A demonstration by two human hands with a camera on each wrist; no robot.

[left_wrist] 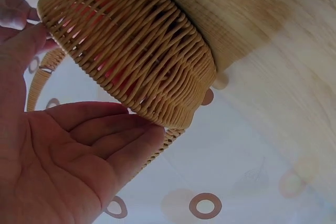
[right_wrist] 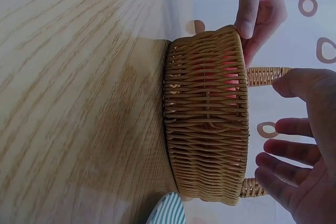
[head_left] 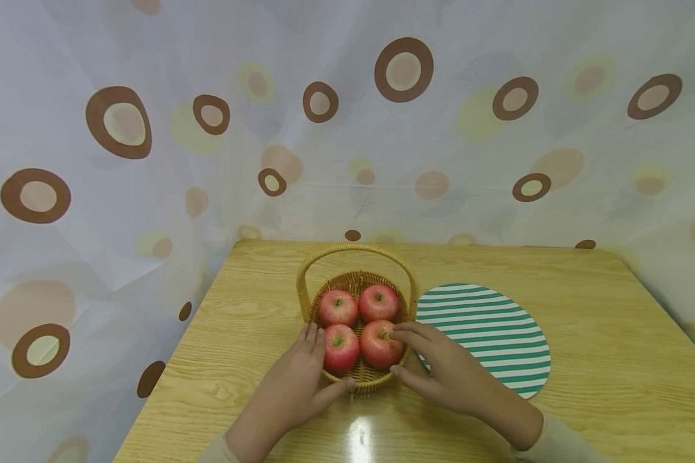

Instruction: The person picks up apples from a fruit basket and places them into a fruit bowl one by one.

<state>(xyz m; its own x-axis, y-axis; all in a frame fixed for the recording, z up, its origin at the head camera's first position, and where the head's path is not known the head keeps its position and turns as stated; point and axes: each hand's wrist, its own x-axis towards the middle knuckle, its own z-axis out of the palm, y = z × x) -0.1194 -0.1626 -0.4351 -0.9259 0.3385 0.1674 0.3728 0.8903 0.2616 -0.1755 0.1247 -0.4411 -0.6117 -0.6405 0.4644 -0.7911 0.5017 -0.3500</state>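
Observation:
A woven wicker basket (head_left: 366,386) with an arched handle stands on the table, several red apples (head_left: 338,307) in it. My left hand (head_left: 292,384) is at the basket's near left side, fingertips along the rim and thumb at the front edge. In the left wrist view, the fingers of this left hand (left_wrist: 79,156) lie nearly straight against the rim. On the other side my right hand (head_left: 448,370) reaches over the rim, its fingertips over the near right apple (head_left: 380,345). The right wrist view has the right hand (right_wrist: 310,156) with loosely spread fingers above the rim.
A round mat (head_left: 492,334) with green and white stripes lies right of the basket, partly beneath the right hand. The wooden table (head_left: 255,296) ends at a spotted cloth (head_left: 347,148) at the back and both sides.

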